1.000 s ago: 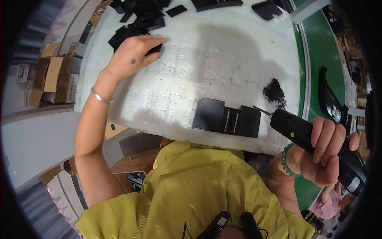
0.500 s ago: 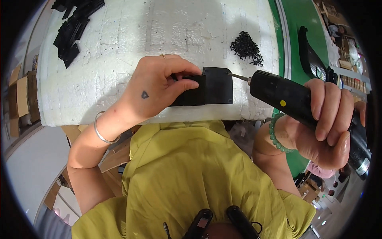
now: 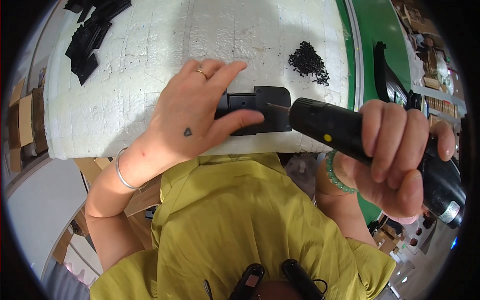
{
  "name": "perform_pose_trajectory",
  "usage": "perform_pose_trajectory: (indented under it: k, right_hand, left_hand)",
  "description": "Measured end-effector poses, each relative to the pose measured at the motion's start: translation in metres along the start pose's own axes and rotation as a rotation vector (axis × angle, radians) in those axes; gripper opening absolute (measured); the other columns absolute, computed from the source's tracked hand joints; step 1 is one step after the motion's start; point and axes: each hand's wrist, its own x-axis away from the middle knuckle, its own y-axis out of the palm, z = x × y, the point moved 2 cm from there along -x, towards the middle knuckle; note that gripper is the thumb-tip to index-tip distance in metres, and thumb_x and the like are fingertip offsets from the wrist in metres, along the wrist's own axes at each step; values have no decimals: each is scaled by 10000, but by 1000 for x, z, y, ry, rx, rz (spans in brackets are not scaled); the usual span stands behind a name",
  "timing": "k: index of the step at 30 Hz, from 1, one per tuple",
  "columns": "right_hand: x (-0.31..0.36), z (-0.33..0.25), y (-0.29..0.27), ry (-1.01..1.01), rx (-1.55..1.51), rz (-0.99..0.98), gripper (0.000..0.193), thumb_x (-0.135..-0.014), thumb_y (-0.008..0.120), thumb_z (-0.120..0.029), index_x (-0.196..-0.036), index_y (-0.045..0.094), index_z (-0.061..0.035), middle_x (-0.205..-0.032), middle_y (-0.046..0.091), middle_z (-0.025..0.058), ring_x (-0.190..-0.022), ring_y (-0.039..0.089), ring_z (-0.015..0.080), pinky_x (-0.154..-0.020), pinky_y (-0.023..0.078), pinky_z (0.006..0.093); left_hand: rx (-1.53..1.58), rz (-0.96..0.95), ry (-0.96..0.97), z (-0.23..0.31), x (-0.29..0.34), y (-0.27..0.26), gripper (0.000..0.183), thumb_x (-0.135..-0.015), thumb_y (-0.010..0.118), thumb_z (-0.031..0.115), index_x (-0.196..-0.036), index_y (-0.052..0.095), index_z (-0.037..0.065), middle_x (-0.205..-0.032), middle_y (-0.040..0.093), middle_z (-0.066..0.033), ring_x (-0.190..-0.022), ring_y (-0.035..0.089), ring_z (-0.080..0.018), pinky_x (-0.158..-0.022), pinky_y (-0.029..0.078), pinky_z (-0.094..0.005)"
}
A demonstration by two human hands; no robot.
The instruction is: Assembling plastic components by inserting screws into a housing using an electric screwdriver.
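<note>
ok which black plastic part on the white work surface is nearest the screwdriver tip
The flat black plate by the left hand, with the screwdriver bit over its right end; the other black plastic parts lie heaped at upper left.

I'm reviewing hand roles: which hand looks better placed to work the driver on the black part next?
Probably the right hand: it grips the driver, whose bit points over the right side of the black part. The left hand holds no tool and spreads over that part's left side.

A green surface (image 3: 372, 25) flanks the white worktop (image 3: 210, 40).
</note>
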Motion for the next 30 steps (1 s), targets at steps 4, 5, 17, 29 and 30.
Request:
perform_pose_trajectory:
  k: [4,5,17,29,30]
  right_hand:
    - [-5,1,6,82,80,-99,375,-760,616,-108,-1107,473,-132,-622,463,-81,-521,445,43,-582,360,195]
    - [-5,1,8,89,86,-105,373,-763,615,-107,-1105,470,-134,-625,464,-78,-521,445,47,-582,361,199]
    - [-8,24,25,171,114,-193,345,-795,605,-89,-1084,430,-158,-650,471,-39,-526,446,95,-575,369,256]
    - [-15,25,44,289,289,-308,308,-766,602,-31,-933,373,-153,-653,482,-5,-502,442,123,-541,378,292]
    - [-14,24,46,296,278,-261,313,-762,602,-23,-936,377,-152,-651,482,-4,-505,444,125,-539,378,293]
  left_hand:
    - [67,-283,-153,-9,4,9,397,-729,739,241,-1049,592,59,-901,605,-128,-804,567,-315,-710,441,-357]
    - [72,-280,-152,-13,4,13,397,-729,739,241,-1049,592,59,-901,605,-128,-804,567,-315,-710,441,-357]
    - [236,-245,-187,-17,0,19,320,-732,730,285,-949,600,89,-767,618,-114,-781,594,-307,-687,457,-399]
    - [240,-131,-126,-22,6,29,301,-738,721,280,-934,615,78,-824,635,-101,-864,587,-304,-724,458,-395]
    - [236,-150,-134,-21,4,28,299,-736,720,278,-931,615,77,-835,636,-103,-863,588,-308,-723,458,-400]
